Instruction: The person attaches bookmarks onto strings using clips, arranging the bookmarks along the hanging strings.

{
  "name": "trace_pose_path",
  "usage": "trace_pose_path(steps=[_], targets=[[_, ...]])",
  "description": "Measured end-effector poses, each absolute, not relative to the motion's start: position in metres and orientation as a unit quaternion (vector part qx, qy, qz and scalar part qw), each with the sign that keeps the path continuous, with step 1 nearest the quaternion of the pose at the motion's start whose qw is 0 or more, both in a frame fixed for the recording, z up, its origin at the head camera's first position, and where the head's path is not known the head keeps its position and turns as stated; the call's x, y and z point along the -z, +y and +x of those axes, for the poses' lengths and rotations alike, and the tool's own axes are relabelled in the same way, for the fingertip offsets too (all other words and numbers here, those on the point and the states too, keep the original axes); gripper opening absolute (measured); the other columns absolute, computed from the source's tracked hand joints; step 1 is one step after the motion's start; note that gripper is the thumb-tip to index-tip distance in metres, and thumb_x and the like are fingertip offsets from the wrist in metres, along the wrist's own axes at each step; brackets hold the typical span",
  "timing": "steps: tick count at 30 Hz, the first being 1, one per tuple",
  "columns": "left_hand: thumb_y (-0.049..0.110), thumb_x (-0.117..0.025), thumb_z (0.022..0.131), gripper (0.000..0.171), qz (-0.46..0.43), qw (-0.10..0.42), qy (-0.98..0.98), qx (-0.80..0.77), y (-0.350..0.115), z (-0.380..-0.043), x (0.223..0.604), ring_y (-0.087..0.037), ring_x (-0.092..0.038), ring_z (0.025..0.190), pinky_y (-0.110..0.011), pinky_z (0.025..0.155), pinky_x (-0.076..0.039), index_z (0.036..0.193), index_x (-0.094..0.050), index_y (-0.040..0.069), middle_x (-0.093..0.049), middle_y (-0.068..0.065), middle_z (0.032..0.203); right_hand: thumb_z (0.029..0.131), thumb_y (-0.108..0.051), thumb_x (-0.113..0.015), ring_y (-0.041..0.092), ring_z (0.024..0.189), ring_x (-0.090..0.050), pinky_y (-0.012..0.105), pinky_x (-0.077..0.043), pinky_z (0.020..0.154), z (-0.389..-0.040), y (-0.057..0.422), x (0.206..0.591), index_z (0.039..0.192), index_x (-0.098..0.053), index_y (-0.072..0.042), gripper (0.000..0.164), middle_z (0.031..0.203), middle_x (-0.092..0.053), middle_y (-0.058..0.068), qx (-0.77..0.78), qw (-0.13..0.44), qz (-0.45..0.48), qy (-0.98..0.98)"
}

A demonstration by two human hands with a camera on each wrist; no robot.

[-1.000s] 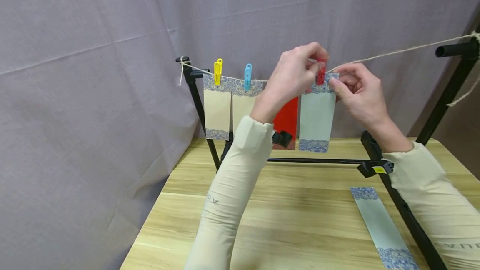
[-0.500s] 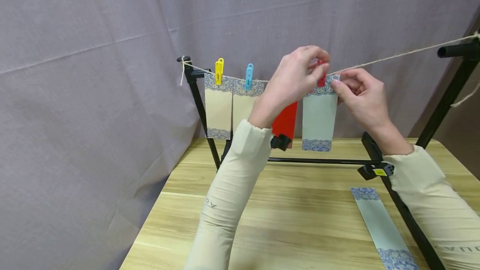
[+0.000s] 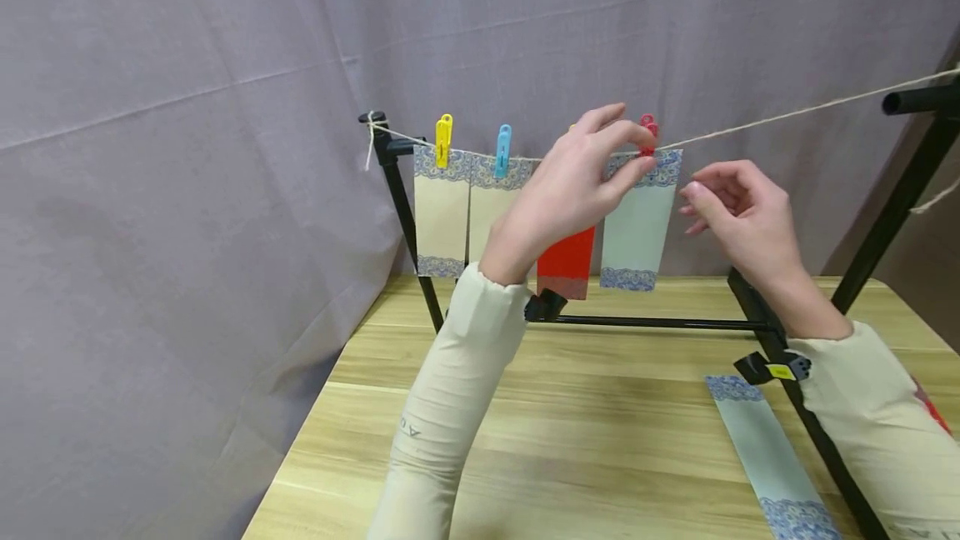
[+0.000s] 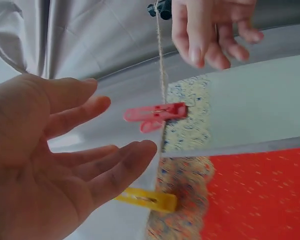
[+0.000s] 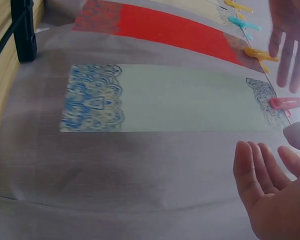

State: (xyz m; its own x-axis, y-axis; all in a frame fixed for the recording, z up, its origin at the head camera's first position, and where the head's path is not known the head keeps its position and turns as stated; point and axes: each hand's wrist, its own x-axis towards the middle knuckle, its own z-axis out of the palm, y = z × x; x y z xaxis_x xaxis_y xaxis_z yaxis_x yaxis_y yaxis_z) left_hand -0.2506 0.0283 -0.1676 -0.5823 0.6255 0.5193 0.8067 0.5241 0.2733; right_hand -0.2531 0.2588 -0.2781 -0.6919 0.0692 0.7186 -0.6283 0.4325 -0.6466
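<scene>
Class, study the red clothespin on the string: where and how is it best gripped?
Probably by the two handles of the red clothespin, pinched together from above: they stand free above the string, slightly apart, while its lower end clamps the pale green card.

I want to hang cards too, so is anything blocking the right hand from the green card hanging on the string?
Nothing visible blocks it. The right hand is beside the hanging pale green card, with just an open gap between. The red clothespin grips the card's top edge, outside that gap.
</scene>
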Motion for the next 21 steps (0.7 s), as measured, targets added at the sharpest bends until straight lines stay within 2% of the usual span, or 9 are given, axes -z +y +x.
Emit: trace_pose_path(steps=[2,4,6,9,12,13,17,21], targets=[[0.03,-0.058,0.099,0.025,-0.424,0.188,-0.844,0.268,0.025,-0.251,0.174,-0.01,-0.052,0.128,-0.019,0.104,-0.041,0.12,-0.066,0.019,-0.046,-0.003,0.149,0.095,-0.008,-0.062,-0.002,0.076,-0.064,0.012,-0.053,0.06,-0.247,0.264,0.287,0.119,-0.058,-0.01,0.024,0.096,-0.063,-0.012,-0.494,0.335,0.166,-0.785],[0.028,-0.059,0.099,0.023,-0.429,0.198,-0.834,0.286,0.021,-0.252,0.181,-0.009,-0.059,0.112,-0.015,0.096,-0.042,0.118,-0.067,0.018,-0.045,-0.006,0.15,0.096,-0.01,-0.061,-0.003,0.077,-0.064,0.011,-0.052,0.061,-0.24,0.269,0.297,0.12,-0.057,-0.017,0.025,0.098,-0.063,-0.013,-0.487,0.321,0.151,-0.798],[0.025,-0.06,0.098,0.021,-0.435,0.211,-0.821,0.303,0.018,-0.253,0.188,-0.007,-0.061,0.101,-0.013,0.093,-0.04,0.115,-0.069,0.015,-0.05,-0.007,0.143,0.097,-0.012,-0.061,-0.005,0.077,-0.063,0.011,-0.052,0.061,-0.235,0.274,0.307,0.121,-0.056,-0.021,0.026,0.099,-0.062,-0.015,-0.479,0.309,0.138,-0.81],[0.023,-0.061,0.098,0.019,-0.438,0.229,-0.808,0.319,0.012,-0.254,0.199,-0.009,-0.057,0.116,-0.013,0.095,-0.04,0.112,-0.069,0.013,-0.054,-0.006,0.137,0.098,-0.014,-0.06,-0.006,0.077,-0.063,0.012,-0.052,0.06,-0.228,0.28,0.32,0.122,-0.054,-0.021,0.026,0.1,-0.061,-0.016,-0.472,0.294,0.125,-0.822],[0.02,-0.061,0.098,0.018,-0.446,0.239,-0.795,0.335,0.005,-0.253,0.21,-0.012,-0.052,0.127,-0.016,0.092,-0.046,0.111,-0.069,0.011,-0.057,-0.007,0.133,0.099,-0.017,-0.059,-0.006,0.077,-0.063,0.013,-0.052,0.06,-0.223,0.286,0.331,0.124,-0.054,-0.018,0.026,0.1,-0.061,-0.017,-0.463,0.28,0.114,-0.833],[0.019,-0.061,0.097,0.017,-0.45,0.241,-0.789,0.342,0.002,-0.253,0.214,-0.012,-0.053,0.126,-0.017,0.088,-0.049,0.11,-0.069,0.01,-0.054,-0.008,0.138,0.099,-0.018,-0.058,-0.006,0.077,-0.063,0.014,-0.053,0.06,-0.222,0.288,0.334,0.124,-0.053,-0.018,0.026,0.1,-0.061,-0.018,-0.461,0.275,0.109,-0.837],[0.015,-0.061,0.097,0.015,-0.468,0.252,-0.768,0.357,-0.007,-0.252,0.227,-0.016,-0.055,0.122,-0.019,0.077,-0.053,0.109,-0.068,0.008,-0.056,-0.011,0.135,0.099,-0.02,-0.058,-0.007,0.076,-0.062,0.017,-0.054,0.058,-0.22,0.293,0.346,0.125,-0.052,-0.016,0.027,0.099,-0.058,-0.021,-0.452,0.249,0.095,-0.851],[0.016,-0.06,0.098,0.015,-0.468,0.252,-0.766,0.361,-0.015,-0.251,0.24,-0.016,-0.055,0.123,-0.021,0.076,-0.053,0.109,-0.068,0.009,-0.057,-0.012,0.133,0.1,-0.023,-0.058,-0.006,0.075,-0.062,0.022,-0.055,0.056,-0.22,0.3,0.359,0.126,-0.048,-0.013,0.029,0.097,-0.057,-0.021,-0.45,0.216,0.094,-0.862]])
